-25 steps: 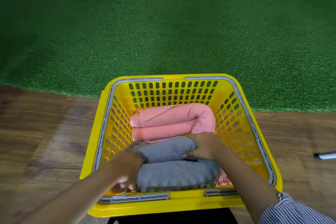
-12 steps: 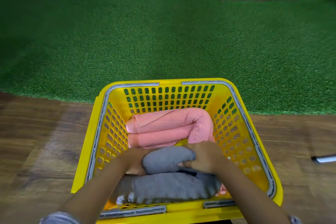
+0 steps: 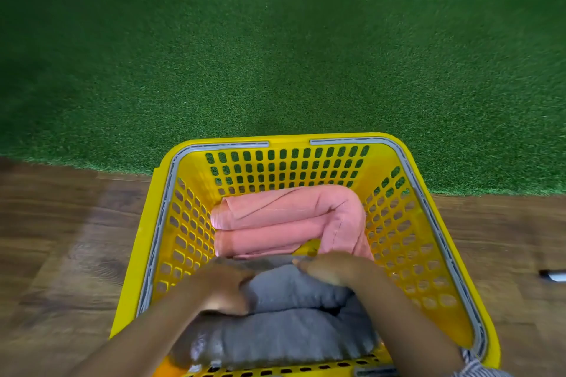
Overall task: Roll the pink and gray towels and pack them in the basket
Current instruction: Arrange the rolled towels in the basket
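We are pressing the rolled gray towel [image 3: 294, 291] down with both hands, left hand [image 3: 222, 288] and right hand [image 3: 333, 269] gripping it, seating it at six o'clock of the pink towel [image 3: 288, 217] in the yellow basket [image 3: 382, 144].

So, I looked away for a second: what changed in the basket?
The left hand moved from the gray towel's left end up onto its upper roll, opposite the right hand. Both grip it. The pink towel and yellow basket stayed put.
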A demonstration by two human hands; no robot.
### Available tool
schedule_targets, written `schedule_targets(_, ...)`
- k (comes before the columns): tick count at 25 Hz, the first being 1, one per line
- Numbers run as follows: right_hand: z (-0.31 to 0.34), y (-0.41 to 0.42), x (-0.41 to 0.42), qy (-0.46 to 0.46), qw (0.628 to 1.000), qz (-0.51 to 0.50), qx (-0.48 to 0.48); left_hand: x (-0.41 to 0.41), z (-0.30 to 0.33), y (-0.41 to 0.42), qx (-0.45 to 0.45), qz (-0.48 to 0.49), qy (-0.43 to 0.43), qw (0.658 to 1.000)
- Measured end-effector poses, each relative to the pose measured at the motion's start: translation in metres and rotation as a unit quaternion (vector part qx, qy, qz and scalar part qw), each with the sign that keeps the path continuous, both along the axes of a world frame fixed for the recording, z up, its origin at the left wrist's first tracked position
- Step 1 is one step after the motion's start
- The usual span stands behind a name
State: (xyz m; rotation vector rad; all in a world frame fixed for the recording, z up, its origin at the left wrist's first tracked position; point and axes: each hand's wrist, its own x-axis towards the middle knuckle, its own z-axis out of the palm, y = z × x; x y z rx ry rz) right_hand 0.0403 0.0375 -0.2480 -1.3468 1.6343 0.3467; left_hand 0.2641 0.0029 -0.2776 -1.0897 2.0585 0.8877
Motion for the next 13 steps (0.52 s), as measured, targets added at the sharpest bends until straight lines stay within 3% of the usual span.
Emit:
schedule_targets(2,-0.008,0.003,0.003,0.014,0.999,0.023,0.019,-0.001,-0.003,-0.027,0.137,0.184,0.043,0.972)
schedule_targets(3,-0.01,0.004,0.002,0.029,0.999,0.022,0.016,-0.008,-0.005,-0.035,0.108,0.212,0.056,0.97)
schedule_targets(6,-0.018,0.004,0.001,0.052,0.998,0.026,0.015,-0.034,-0.037,-0.045,-0.041,0.136,0.09,0.986)
schedule_targets(8,-0.023,0.007,0.0,0.044,0.998,0.044,0.018,-0.046,-0.058,-0.034,-0.018,0.085,0.094,0.992)
schedule_targets(11,-0.018,0.009,-0.005,0.022,0.998,0.056,0.018,-0.048,-0.072,-0.02,0.014,0.004,-0.022,1.0)
schedule_targets(13,-0.017,0.009,-0.006,0.021,0.998,0.057,0.026,-0.046,-0.078,-0.015,-0.004,-0.006,-0.042,0.999)
